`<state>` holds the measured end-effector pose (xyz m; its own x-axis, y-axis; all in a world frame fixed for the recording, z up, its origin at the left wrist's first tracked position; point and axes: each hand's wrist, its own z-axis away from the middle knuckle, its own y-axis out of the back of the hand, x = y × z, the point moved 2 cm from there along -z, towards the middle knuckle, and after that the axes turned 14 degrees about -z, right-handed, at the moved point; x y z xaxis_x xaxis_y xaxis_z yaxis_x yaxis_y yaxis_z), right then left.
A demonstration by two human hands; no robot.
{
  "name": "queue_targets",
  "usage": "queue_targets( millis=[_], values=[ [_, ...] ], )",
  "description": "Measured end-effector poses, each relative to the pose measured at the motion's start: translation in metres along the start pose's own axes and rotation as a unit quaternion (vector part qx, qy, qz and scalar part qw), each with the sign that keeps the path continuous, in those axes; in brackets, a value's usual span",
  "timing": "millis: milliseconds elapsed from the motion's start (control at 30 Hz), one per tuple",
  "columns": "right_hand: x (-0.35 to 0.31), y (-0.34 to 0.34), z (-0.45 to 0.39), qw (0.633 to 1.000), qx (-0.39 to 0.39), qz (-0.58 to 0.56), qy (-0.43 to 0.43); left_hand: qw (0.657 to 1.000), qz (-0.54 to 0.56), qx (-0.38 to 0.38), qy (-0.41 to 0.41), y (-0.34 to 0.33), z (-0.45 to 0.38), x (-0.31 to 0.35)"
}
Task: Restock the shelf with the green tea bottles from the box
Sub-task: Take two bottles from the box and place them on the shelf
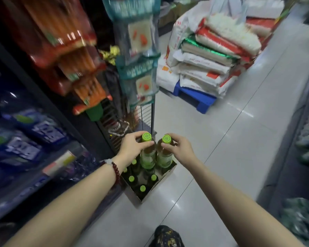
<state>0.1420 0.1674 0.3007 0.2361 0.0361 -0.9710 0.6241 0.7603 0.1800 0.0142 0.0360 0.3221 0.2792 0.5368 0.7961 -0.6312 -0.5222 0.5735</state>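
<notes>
Lifting two bottles out of the box (165, 177) at once, one per hand. Left hand (132, 147) curls round the neck of the left bottle (147, 155), thumb and fingers just under the green cap (146, 136). Right hand (179, 147) pinches the neck of the right bottle (165, 155) the same way, below its cap (166, 139). Both bottles upright, side by side and nearly touching, raised above the box's far end; whether the bases have cleared the rim cannot be told. Box sits on the floor (212, 166) just beside the shelf (34, 139) at left, with several more green-capped bottles (142, 188) standing inside.

To do it well, probably best to:
- pull straight up so the bases don't catch on the rim or on neighbours
- keep the grip on the neck shoulder, not the cap alone, since smooth plastic may slip
- keep the two from knocking together while swinging left to the shelf

Materials and shapes:
- bottles clear plastic, round, tapered neck, pale yellow-green liquid, green label band low on the body
- caps bright green, flat-topped, printed
- box brown cardboard, open top, thin walls, likely to flex
- floor glossy pale tile, reflective
- shelf dark, contents blurred, blue packs only just readable
- beaded bracelet (114, 169) on left wrist
</notes>
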Motion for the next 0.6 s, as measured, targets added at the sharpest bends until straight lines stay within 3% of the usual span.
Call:
queue_targets(
  millis=[367, 600],
  values=[
    [-0.272, 0.020, 0.086, 0.995, -0.039, -0.010, 0.086, 0.995, 0.009, 0.058, -0.080, 0.182, 0.099, 0.188],
    [-0.395, -0.004, 0.144, 0.987, -0.047, -0.056, 0.146, 0.978, 0.118, 0.126, -0.117, 0.271, 0.171, 0.263]
  ],
)
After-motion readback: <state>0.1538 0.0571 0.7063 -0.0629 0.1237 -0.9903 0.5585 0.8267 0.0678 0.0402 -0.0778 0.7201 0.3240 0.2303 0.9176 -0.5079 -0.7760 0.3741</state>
